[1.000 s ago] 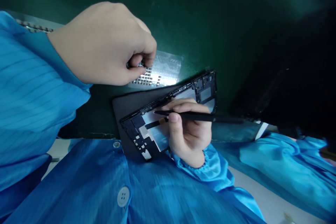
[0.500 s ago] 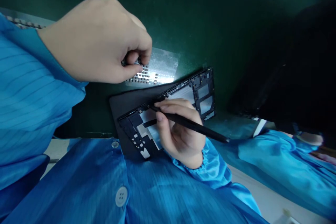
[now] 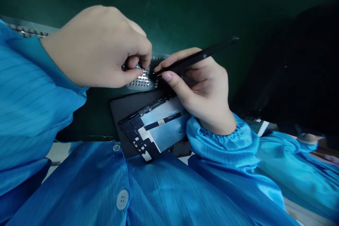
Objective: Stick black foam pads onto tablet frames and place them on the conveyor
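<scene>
Between my right thumb and fingers lies a pair of slim black tweezers, its tips over a clear sheet of small dark pieces. My right hand is closed on it, above the right part of the opened device. My left hand is closed at the same sheet, thumb and fingertips pinched on or just over it; whether a piece is between them is hidden. Below both hands, a black device frame with silvery panels lies tilted on a dark flat panel; my right hand covers its far end.
A strip of small parts lies beyond my left sleeve on the green work surface. A large dark shape stands at the right. Another person's blue sleeve shows at the lower right.
My right hand has moved up and right with the black tweezers, from the device frame to the sheet of small pieces. My left hand stays at the sheet, nearly still.
</scene>
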Demonstrator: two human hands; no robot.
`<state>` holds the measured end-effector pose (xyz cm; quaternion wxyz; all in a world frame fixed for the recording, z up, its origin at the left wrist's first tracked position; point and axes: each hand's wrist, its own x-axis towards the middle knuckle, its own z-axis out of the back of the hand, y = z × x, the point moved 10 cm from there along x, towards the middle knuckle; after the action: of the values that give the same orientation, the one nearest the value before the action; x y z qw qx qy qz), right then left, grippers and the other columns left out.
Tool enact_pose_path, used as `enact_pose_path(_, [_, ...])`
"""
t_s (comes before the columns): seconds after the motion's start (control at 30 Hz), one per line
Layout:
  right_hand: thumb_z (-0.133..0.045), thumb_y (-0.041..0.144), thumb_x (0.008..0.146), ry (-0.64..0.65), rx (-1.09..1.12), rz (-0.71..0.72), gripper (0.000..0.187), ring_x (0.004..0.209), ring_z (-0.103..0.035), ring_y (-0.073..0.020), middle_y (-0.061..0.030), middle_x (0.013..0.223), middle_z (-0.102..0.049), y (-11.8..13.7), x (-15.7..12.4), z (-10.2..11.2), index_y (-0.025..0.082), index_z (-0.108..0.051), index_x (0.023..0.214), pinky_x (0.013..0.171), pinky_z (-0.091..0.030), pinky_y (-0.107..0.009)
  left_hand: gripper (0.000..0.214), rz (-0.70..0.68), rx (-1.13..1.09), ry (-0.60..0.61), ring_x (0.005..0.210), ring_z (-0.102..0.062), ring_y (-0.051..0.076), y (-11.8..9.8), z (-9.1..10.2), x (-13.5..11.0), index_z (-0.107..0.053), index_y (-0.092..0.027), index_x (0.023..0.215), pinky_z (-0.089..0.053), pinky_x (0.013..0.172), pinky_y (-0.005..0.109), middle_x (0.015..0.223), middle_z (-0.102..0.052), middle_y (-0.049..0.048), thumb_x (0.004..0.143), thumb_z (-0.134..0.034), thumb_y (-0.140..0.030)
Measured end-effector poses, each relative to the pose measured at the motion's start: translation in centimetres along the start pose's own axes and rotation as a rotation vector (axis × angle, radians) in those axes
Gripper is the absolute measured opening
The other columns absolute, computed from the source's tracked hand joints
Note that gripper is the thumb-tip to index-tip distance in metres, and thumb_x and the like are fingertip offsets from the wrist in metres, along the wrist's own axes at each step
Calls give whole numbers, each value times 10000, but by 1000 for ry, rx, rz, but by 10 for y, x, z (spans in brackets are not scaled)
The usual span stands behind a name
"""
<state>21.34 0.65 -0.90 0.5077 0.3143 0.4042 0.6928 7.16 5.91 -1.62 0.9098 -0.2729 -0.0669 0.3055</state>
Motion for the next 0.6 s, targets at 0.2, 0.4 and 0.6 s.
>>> enact_pose_path(0.2, [-799, 537, 1030, 19, 56, 10, 270, 993, -821, -248, -33, 1065, -822, 2, 8, -1, 277, -742, 1079, 968, -739, -448, 704, -34, 24, -3, 1031, -762, 264, -2, 1, -1, -809, -216, 1008, -615, 1077, 562, 909, -680, 40, 1040, -227, -610])
enact_pose_path(0.4, [-746, 439, 1092, -579, 78, 83, 129, 800, -694, -154, 7, 939, -704, -3, -46, 50, 310, -745, 1087, 763, -644, -342, 826, -2, 62, 1, 1039, -780, 264, 1, -2, -2, -808, -200, 1001, -636, 1019, 561, 903, -658, 23, 1047, -144, -688])
enact_pose_path(0.6, [-692, 315, 1102, -600, -73, 113, 58, 911, -762, -190, -10, 992, -701, -6, -81, 42, 302, -700, 1159, 834, -670, -414, 858, 42, 61, -43, 1149, -779, 265, 8, -1, -6, -816, -207, 1075, -601, 1100, 538, 970, -668, -7, 1046, -174, -775])
